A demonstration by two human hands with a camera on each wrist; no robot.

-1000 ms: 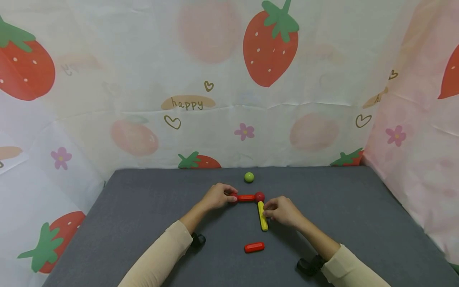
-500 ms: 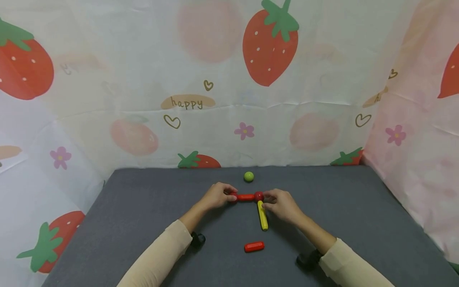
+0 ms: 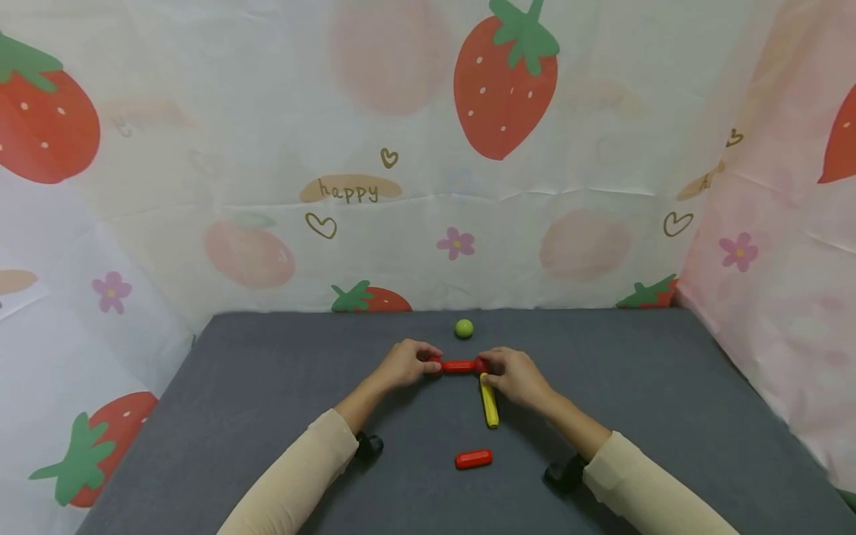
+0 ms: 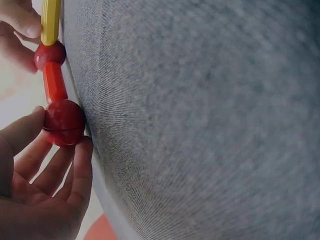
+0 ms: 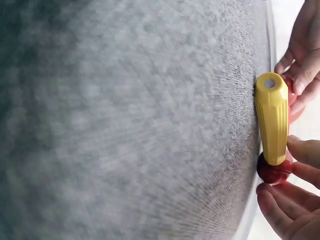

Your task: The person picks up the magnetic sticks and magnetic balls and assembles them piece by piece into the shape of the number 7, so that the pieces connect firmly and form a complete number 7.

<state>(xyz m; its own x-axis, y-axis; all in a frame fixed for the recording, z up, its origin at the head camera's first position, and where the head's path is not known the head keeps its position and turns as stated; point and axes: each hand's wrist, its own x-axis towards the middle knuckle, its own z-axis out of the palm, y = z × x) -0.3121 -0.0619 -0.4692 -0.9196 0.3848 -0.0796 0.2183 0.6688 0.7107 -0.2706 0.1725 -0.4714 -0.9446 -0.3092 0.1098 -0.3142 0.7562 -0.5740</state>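
Observation:
My left hand (image 3: 404, 364) pinches a red ball (image 4: 65, 122) between thumb and fingers. From this ball a short red stick (image 3: 458, 366) runs right to a second red ball (image 5: 272, 172). My right hand (image 3: 518, 377) holds that second ball, fingers around its far side and thumb close by the yellow stick (image 3: 490, 405). The yellow stick meets the second ball and points toward the front, forming a corner with the red stick. Its free end, with a round grey spot, faces the right wrist view. The fingers partly cover both balls in the head view.
A loose red stick (image 3: 473, 459) lies nearer the front of the dark grey table (image 3: 281, 416). Behind the joined pieces, near the back edge, sits a green ball (image 3: 464, 328). A strawberry-print cloth (image 3: 414, 245) hangs behind the table and along its sides.
My right hand has moved from beside the yellow stick up and left onto the second red ball and now grips it. The left hand stays on its ball; the sticks lie nearly as before.

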